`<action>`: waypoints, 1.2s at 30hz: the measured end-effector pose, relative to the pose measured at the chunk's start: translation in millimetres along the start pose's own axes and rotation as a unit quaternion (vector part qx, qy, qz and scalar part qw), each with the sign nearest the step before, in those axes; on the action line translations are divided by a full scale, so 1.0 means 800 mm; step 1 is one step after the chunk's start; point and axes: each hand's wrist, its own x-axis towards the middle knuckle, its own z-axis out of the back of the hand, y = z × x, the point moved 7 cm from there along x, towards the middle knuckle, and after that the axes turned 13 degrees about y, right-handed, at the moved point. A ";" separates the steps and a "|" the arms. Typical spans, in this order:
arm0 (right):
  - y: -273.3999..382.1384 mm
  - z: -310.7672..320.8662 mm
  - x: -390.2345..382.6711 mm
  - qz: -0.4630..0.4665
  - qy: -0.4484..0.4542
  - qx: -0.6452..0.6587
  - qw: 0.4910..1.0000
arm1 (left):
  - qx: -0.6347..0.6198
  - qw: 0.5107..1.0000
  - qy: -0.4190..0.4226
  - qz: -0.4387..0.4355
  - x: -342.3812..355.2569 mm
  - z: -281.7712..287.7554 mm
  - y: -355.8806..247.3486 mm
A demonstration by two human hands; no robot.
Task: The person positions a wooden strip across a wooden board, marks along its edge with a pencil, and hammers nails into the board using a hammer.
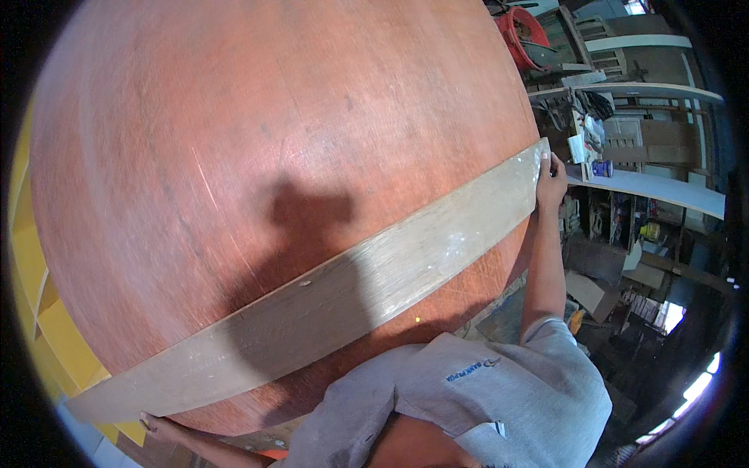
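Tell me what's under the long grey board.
The reddish panel shows along both long edges of the board, yellow pieces near its left end; whatever it directly covers is hidden.

A broad reddish-brown wooden panel shows darker smudges and pale scratches, while the long flat grey-brown wooden board across it has streaky grain and whitish flecks. Left of the panel are bright yellow flat surfaces, right of it a round red bucket, and at its near edge a light-grey cloth shirt with blue print.
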 end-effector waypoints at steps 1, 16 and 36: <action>-0.001 -0.002 0.001 0.004 0.005 0.004 1.000 | 0.054 0.998 -0.007 0.038 0.007 0.007 0.005; 0.007 0.001 -0.007 0.011 -0.015 -0.017 1.000 | -0.023 1.000 -0.008 0.007 0.002 0.011 0.029; -0.085 -0.024 0.026 0.014 0.064 -0.014 0.998 | 0.022 0.998 -0.053 -0.028 -0.003 0.011 0.032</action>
